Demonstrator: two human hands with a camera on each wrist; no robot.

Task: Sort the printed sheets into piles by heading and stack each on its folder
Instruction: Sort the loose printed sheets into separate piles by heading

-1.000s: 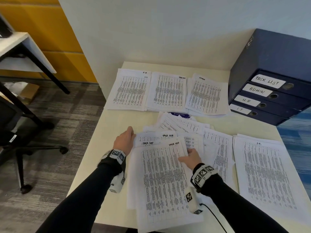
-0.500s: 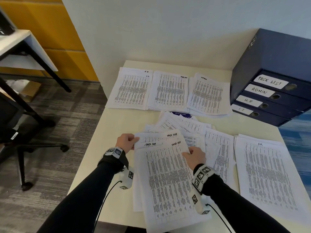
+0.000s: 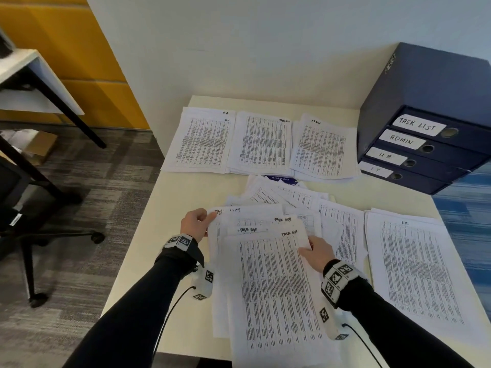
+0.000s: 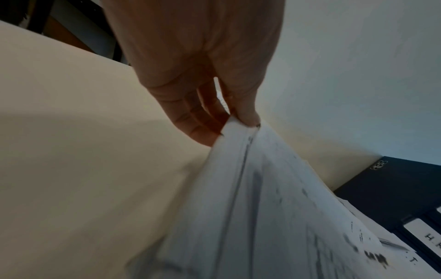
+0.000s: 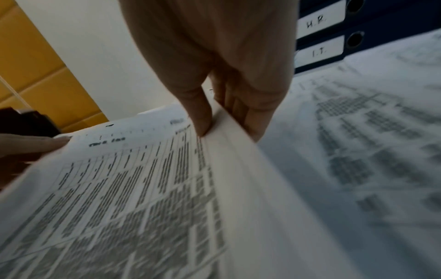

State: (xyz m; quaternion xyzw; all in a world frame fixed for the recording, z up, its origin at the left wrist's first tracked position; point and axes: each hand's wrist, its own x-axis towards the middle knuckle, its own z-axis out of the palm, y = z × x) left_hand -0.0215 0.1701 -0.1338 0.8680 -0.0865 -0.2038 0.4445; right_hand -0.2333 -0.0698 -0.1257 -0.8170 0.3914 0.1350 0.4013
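A bundle of Task List sheets is lifted off the near table edge between both hands. My left hand pinches its top left corner. My right hand pinches its right edge, thumb on top and fingers beneath. At the back lie three sorted piles: HR, Task List and Admin. An IT pile lies at the right. Loose unsorted sheets fan out behind the held bundle.
Four dark blue folders, labelled Task List, Admin, HR and IT, are stacked at the back right. The beige table ends at the left above grey carpet, with an office chair base and another desk beyond.
Both hands went from resting on the Task List sheets to pinching them. The bundle has lifted off the table and come slightly toward me.
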